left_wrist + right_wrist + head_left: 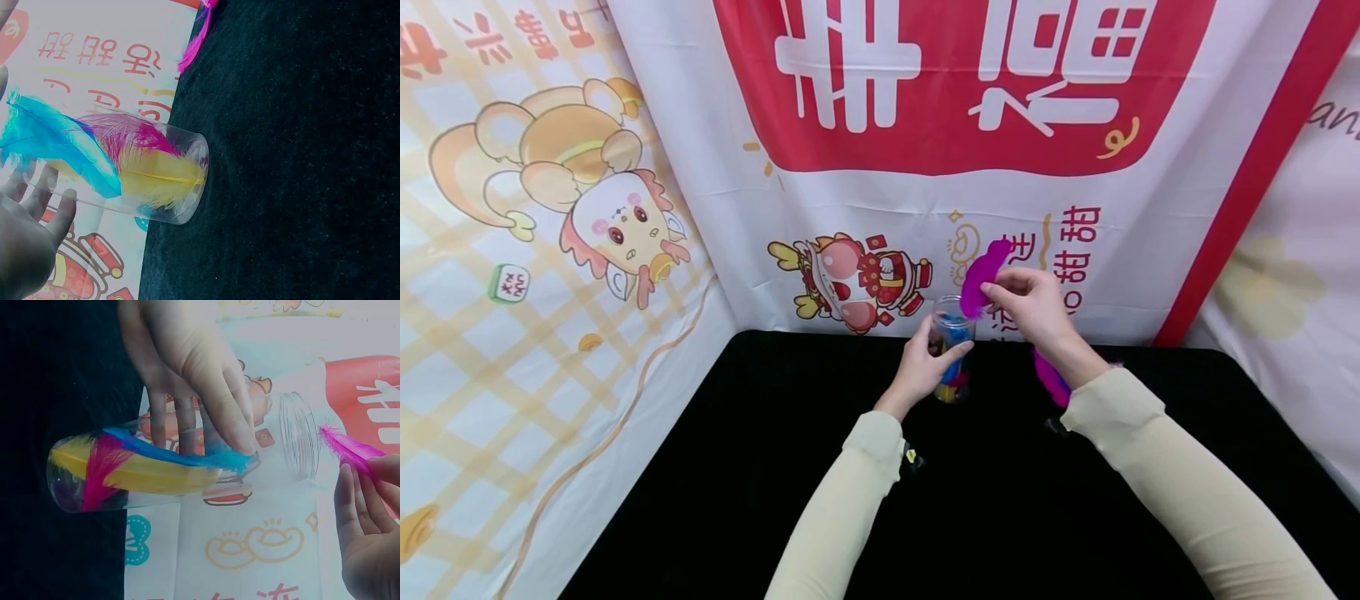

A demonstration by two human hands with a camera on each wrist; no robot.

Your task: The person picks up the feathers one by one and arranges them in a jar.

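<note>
A clear jar without a lid stands roughly upright at the far side of the black table. My left hand grips it, fingers and thumb around its wall. Inside, in the left wrist view, lie a blue feather, a yellow feather and a magenta feather. Just above the jar's mouth, my right hand pinches another magenta feather between thumb and fingers. In the right wrist view this feather's fluffy end points at the opening, slightly apart from the rim.
More magenta and purple feathers lie on the black table at the right, partly hidden by my right forearm. Behind the table's far edge hangs a printed cloth. Another patterned cloth hangs on the left.
</note>
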